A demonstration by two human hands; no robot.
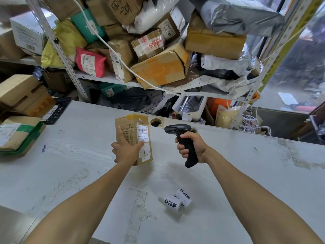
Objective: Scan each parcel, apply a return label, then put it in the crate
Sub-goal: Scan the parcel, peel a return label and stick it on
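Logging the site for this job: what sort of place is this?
Probably a parcel depot's returns desk: shelves piled with parcels, a scanner in the right hand, a labelled box in the left hand.

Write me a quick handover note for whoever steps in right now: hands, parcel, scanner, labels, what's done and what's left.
Left hand holds the cardboard parcel tilted up off the table, shipping label facing the scanner.
Right hand grips the black scanner, aimed at the parcel.
Return label rolls lie on the table near the person.
No return label shows on the parcel yet.
Left: finish the scan, label it, crate it. No crate clearly in view.
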